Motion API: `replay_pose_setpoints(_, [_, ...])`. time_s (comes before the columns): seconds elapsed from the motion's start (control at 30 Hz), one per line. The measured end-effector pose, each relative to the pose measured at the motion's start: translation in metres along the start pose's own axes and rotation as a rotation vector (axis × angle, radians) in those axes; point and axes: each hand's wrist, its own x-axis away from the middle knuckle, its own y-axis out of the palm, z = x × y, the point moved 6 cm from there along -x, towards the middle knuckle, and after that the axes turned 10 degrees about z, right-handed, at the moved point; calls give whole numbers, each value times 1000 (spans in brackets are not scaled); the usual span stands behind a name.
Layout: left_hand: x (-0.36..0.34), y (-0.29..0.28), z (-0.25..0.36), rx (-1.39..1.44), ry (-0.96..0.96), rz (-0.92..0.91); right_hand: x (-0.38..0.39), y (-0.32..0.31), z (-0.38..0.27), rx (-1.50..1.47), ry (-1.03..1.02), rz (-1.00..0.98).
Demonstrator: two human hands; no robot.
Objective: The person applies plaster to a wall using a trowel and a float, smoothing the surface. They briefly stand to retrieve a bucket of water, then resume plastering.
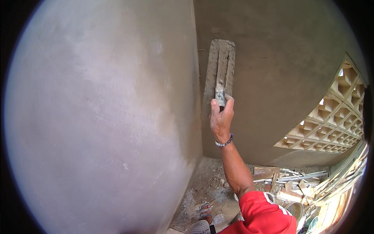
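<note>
My right hand (222,119) is closed around the handle of a plastering trowel (220,64), its long blade smeared with grey mortar. The blade stands nearly upright against the damp brown plastered wall (269,74), close to the inside corner. A beaded bracelet (224,140) circles my right wrist, and a red sleeve covers the upper arm. Left of the corner rises a paler, smooth plastered wall (97,109). My left hand is outside the picture.
Pierced vent blocks (331,117) fill an opening at the right. Below them lie wood scraps (292,185) and thin strips on the rubble-strewn floor (212,175). A bucket (295,210) stands near my right side. My sandalled foot (205,211) is by the left wall.
</note>
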Motion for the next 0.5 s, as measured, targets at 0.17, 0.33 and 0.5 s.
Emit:
replay_pose_setpoints(0.17, [9, 16, -29, 16, 10, -4, -29, 48, -39, 23, 69, -38])
replay_pose_setpoints(0.33, [29, 29, -34, 32, -6, -20, -11, 57, -5, 175, 61, -67])
replay_pose_setpoints(0.5, [35, 30, -29, 37, 0, -28, 39, 47, 58, 248, 130, -109])
